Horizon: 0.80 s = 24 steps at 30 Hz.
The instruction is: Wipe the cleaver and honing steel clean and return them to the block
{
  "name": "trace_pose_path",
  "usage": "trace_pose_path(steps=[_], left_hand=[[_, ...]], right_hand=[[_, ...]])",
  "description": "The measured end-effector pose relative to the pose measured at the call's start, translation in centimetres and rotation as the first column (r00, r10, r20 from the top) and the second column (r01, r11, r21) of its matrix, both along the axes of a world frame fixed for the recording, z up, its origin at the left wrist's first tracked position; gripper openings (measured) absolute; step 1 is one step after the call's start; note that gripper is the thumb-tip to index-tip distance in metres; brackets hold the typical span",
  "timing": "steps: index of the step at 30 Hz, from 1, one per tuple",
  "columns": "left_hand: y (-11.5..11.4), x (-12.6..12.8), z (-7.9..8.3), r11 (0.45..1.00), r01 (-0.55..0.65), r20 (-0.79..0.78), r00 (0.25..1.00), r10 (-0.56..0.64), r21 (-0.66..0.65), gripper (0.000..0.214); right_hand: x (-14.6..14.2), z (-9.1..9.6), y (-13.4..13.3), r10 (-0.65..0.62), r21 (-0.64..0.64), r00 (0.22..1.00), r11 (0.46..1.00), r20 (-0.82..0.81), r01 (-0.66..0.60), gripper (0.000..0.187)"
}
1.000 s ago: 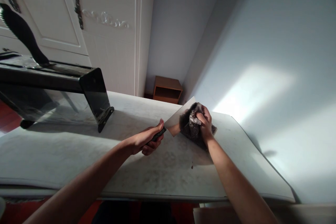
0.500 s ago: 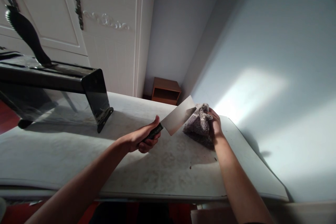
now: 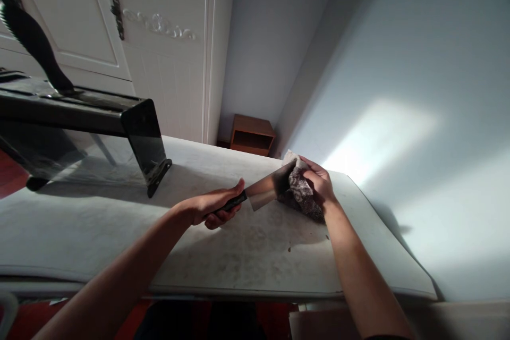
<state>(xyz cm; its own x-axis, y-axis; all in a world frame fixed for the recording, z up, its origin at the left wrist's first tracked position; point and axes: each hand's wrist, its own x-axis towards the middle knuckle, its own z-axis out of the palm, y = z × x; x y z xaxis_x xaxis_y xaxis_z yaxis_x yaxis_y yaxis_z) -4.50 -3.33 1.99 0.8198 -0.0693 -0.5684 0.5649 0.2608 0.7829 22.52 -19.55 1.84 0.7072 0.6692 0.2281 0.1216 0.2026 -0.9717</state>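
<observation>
My left hand is closed round the black handle of a cleaver, thumb stretched along the top. The broad, shiny blade points right, and its far end meets a grey-purple, mottled cloth. Gripping the upper part of this cloth is my right hand, with a fold of it up against the blade's tip. The lower part of the cloth rests bunched on the white table.
On the left stands a knife block with clear sides and a black handle rising from it. Small dark bits lie near the right forearm. Behind the table are a white cabinet and a small brown box-shaped stand; a wall borders the right.
My right hand has moved up and left, lifting a fold of the cloth against the blade's end. The blade has tilted flatter, its tip now partly behind the cloth.
</observation>
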Motion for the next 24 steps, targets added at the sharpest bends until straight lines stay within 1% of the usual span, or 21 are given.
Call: trace_pose_path(steps=[3, 7, 10, 17, 24], left_hand=[[-0.03, -0.01, -0.14, 1.000, -0.021, 0.018, 1.000, 0.021, 0.011, 0.077], [-0.13, -0.03, -0.24, 0.999, -0.034, 0.053, 0.998, 0.033, 0.017, 0.076], [-0.08, -0.05, -0.33, 0.999, -0.036, 0.083, 0.996, 0.036, -0.004, 0.075], [0.44, -0.14, -0.41, 0.995, -0.063, 0.130, 0.989, 0.073, -0.073, 0.074], [0.61, -0.28, -0.28, 0.987, -0.072, 0.165, 0.982, 0.096, -0.147, 0.072]], right_hand=[[-0.06, -0.34, 0.20, 0.026, -0.039, 0.998, 0.999, 0.051, -0.024, 0.050], [-0.12, -0.45, 0.33, -0.002, -0.023, 0.998, 1.000, 0.061, 0.003, 0.046], [-0.03, -0.59, 0.37, -0.004, -0.026, 0.998, 1.000, 0.059, 0.006, 0.046], [0.25, -1.08, 0.42, 0.043, -0.044, 0.999, 0.998, -0.020, -0.044, 0.049], [0.12, -0.83, 0.18, 0.043, -0.053, 0.998, 0.998, -0.050, -0.046, 0.052]])
